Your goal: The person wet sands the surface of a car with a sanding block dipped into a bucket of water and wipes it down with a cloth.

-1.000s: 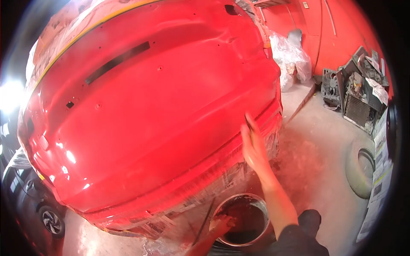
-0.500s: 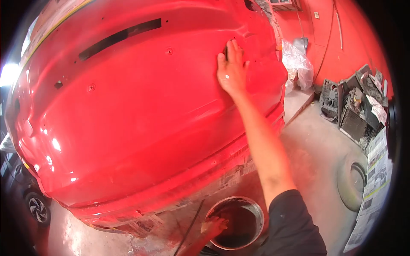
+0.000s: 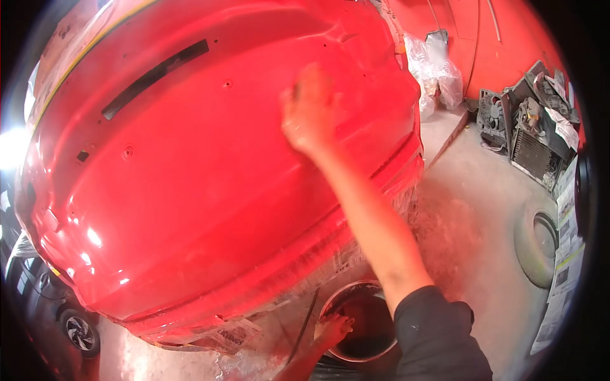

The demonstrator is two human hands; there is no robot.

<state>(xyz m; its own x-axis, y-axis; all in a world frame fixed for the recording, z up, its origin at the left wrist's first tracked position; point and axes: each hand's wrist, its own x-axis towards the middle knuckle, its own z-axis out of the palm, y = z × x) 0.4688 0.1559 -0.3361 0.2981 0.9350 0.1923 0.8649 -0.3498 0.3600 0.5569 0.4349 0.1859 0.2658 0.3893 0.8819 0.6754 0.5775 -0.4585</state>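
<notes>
Dark car: at the far left, near the panel's lower left corner, I can see a dark car's wheel (image 3: 79,331).
Red panel: the glossy red panel (image 3: 184,171) spreads from there to the plastic on the right, with a long dark slot (image 3: 155,79) near its upper left edge.
Masking: newspaper (image 3: 236,334) hangs along the panel's lower edge.
Right hand: the right hand (image 3: 311,111) lies against the panel, in from its right edge; it is blurred, so I cannot tell what it grips.
Left hand: the left hand (image 3: 335,328) reaches over the bucket's left rim, fingers bent; whether they hold anything, I cannot tell.
Bucket: the round bucket (image 3: 334,293), dark inside, stands below the panel's lower edge.
Floor's right side: clear plastic (image 3: 441,76), piled car parts (image 3: 532,152) and a tyre (image 3: 526,254).
</notes>
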